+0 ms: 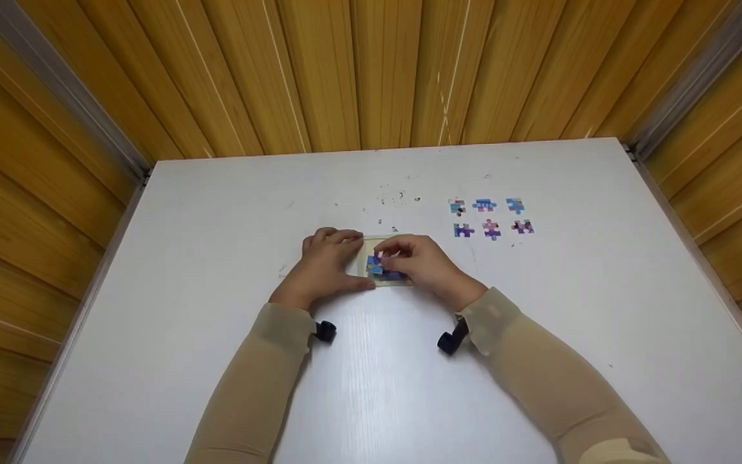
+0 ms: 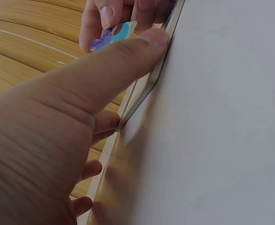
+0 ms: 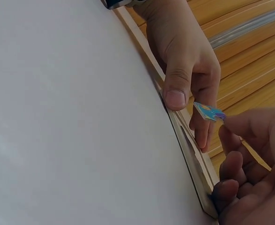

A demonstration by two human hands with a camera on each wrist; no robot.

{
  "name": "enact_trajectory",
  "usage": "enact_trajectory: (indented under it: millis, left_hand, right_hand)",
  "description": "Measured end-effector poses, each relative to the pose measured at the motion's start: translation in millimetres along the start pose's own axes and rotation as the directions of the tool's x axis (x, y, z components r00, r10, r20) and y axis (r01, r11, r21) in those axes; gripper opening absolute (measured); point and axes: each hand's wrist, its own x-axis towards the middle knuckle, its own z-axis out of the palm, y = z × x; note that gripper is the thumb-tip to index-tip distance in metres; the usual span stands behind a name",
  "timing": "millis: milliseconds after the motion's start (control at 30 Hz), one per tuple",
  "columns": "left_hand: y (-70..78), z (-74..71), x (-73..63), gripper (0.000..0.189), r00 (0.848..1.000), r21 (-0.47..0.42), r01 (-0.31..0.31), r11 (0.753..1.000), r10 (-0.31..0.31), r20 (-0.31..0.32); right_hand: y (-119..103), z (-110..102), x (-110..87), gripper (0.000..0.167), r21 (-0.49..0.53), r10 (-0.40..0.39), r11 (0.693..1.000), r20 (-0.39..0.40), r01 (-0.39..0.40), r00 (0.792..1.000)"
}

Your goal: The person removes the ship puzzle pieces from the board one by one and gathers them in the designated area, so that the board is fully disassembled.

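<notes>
A small wooden puzzle tray [image 1: 376,241] lies flat between the two hands, with a dark blue part of the picture [image 1: 391,276] showing at its near side. The left hand [image 1: 326,267] steadies the tray at its left end, thumb on the near rim and index finger at the far rim. Between thumb and index finger the right hand [image 1: 432,264] pinches a blue and purple jigsaw piece [image 3: 207,111], tilted and raised above the tray. Its other fingers are curled near the tray's right end. Part of the tray is hidden under the right hand.
Several loose jigsaw pieces [image 1: 491,228] lie in two rows on the white table [image 1: 371,386], to the right beyond the right hand. Small dark specks [image 1: 401,194] dot the tabletop past the tray. Wood-panelled walls [image 1: 384,77] stand behind and at both sides.
</notes>
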Motion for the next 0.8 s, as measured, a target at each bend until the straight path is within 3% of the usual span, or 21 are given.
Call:
enact_trajectory:
  millis: [433,800]
  left_hand:
    - [1.2,-2.3,-1.9,0.100,1.000,-0.019,0.029,0.999,-0.029,-0.002]
    - [4.3,-0.9,-1.9,0.100,0.998,-0.038,0.060,0.997,-0.060,0.005]
  right_hand:
    - [-3,-21,6.1,0.030,0.260,0.115,0.959,0.012,-0.114,0.993]
    - [-9,-34,4.3,0.029,0.306,0.191,0.937,-0.051,-0.167,0.980]
